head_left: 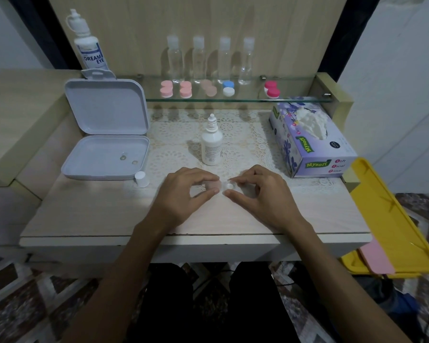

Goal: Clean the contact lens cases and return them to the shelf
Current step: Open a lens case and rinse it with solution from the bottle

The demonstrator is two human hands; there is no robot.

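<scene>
On the pale wooden desk (89, 214), just in front of a small solution bottle (211, 144), lies a contact lens case (219, 186) with one peach cap and one white well. The left hand (183, 194) pinches the peach side and the right hand (258, 194) pinches the white side. Behind, five more lens cases sit on a glass shelf (295, 99), with a lace mat (245, 139) beneath it.

Pink, beige, blue-and-white and red lens cases (209, 90), lilac floral tissue box (310, 137), yellow tray (391, 219), white lace mat (233, 134).
</scene>
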